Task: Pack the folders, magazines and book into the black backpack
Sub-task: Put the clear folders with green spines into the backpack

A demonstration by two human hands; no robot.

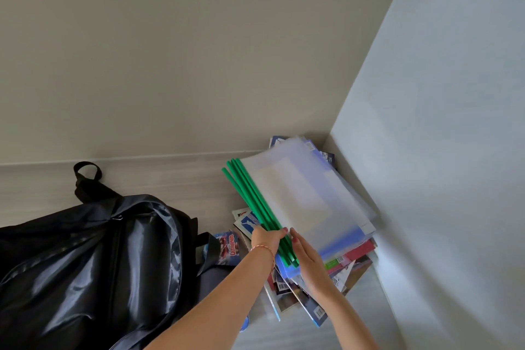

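Observation:
The black backpack [85, 258] lies at the lower left, zipped flap facing up, carry loop toward the wall. Several clear folders with green spine bars [298, 196] are lifted at an angle above a pile of magazines [349, 264] in the corner. My left hand [267, 239] grips the green spines near their lower end. On the folders' near edge rests my right hand [308, 258], fingers flat against the clear covers. A colourful book or magazine [230, 246] lies between the backpack and the pile, partly hidden by a strap. The folders look blurred.
The light wooden surface [170, 179] meets a beige wall behind and a white wall [440, 179] at the right, which closes in the corner behind the pile. A backpack strap [207, 250] lies over the surface near my left forearm.

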